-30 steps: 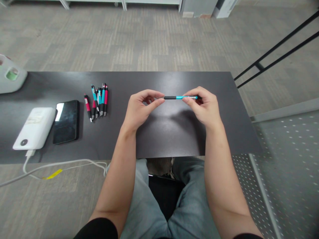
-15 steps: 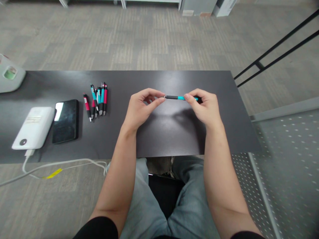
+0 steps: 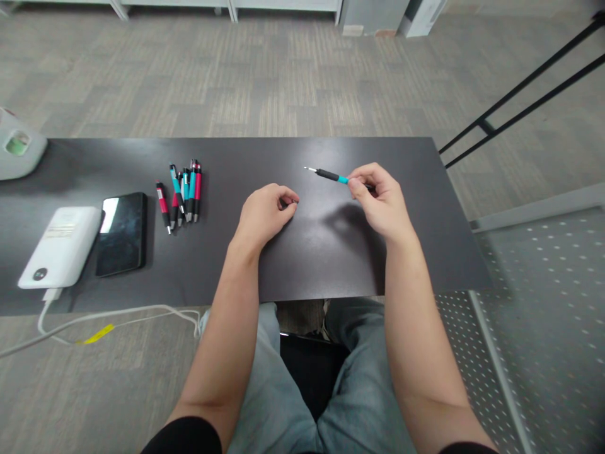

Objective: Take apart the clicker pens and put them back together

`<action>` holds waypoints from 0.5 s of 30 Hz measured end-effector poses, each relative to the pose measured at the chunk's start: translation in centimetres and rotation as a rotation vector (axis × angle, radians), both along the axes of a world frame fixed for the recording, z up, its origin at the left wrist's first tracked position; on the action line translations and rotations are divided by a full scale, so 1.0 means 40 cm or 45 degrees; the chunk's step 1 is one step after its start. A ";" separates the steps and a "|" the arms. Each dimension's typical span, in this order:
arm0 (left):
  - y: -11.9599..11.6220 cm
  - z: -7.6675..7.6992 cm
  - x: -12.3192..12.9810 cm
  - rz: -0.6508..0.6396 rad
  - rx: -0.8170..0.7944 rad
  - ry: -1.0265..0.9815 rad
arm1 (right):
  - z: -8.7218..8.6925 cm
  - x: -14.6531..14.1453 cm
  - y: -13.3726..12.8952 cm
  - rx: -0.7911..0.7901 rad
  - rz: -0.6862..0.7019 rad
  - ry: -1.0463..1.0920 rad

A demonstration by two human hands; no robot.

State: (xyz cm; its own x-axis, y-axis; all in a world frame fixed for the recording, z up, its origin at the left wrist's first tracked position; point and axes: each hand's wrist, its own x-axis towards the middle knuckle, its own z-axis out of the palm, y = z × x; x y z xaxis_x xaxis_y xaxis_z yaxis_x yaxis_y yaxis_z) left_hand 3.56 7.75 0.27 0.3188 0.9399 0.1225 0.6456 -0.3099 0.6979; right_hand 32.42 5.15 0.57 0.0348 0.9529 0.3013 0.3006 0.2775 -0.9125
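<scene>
My right hand (image 3: 380, 198) is closed round the rear part of a turquoise ballpoint pen (image 3: 343, 180) with a black grip. The pen is held above the table, tilted, its thin silver front end pointing left and away from me. My left hand (image 3: 269, 214) is low over the table, apart from the pen, with thumb and fingertips pinched together. A tiny bit of something shows at those fingertips, too small to name. Left of that hand lies a loose bunch of turquoise and red pens (image 3: 190, 192), with one red pen (image 3: 163, 207) at its left side.
On the dark table (image 3: 236, 265) a black phone (image 3: 121, 233) lies beside a white power bank (image 3: 61, 246). A white cable (image 3: 118, 312) runs from it past the front edge. At the far left is a pale rounded object (image 3: 19, 145). Black bars (image 3: 486, 126) rise beyond the right edge.
My left hand has come away from the pen's tip, moving toward me and slightly left, down near the table. My right hand keeps the pen, now tilted with its front end raised.
</scene>
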 end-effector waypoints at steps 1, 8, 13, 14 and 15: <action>-0.001 0.001 0.004 -0.012 0.005 0.024 | 0.001 -0.003 0.001 -0.006 0.012 0.010; 0.002 0.004 0.004 -0.053 -0.048 -0.005 | 0.012 -0.021 0.000 -0.062 -0.003 0.072; 0.006 0.005 -0.005 0.000 -0.077 -0.131 | 0.022 -0.050 -0.010 -0.120 0.091 0.159; 0.006 0.006 -0.005 0.014 -0.075 -0.163 | 0.023 -0.055 -0.011 -0.133 0.094 0.167; 0.005 0.008 -0.004 0.027 -0.066 -0.206 | 0.023 -0.060 -0.011 -0.153 0.096 0.171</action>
